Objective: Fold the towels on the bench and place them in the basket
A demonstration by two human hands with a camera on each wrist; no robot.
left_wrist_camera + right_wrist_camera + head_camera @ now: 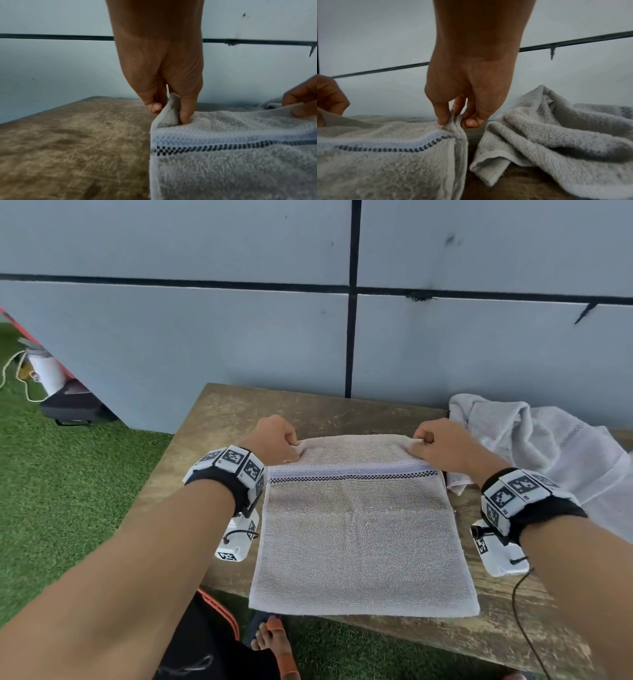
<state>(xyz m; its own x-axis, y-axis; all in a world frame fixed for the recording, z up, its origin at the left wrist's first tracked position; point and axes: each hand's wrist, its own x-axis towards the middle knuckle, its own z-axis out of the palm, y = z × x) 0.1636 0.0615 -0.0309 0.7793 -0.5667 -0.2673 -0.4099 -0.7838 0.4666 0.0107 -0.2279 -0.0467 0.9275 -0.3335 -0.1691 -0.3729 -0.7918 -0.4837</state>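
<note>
A beige towel with a blue and black checked stripe lies spread on the wooden bench, reaching to the bench's front edge. My left hand pinches its far left corner between thumb and fingers. My right hand pinches the far right corner, where the cloth bunches into folds. Both corners are lifted a little off the bench. A second, crumpled pale towel lies heaped just right of my right hand. I see no basket.
A grey panelled wall stands right behind the bench. Green artificial grass covers the ground at left, with a white container and a black case by the wall. A foot in an orange sandal stands below the bench's front edge.
</note>
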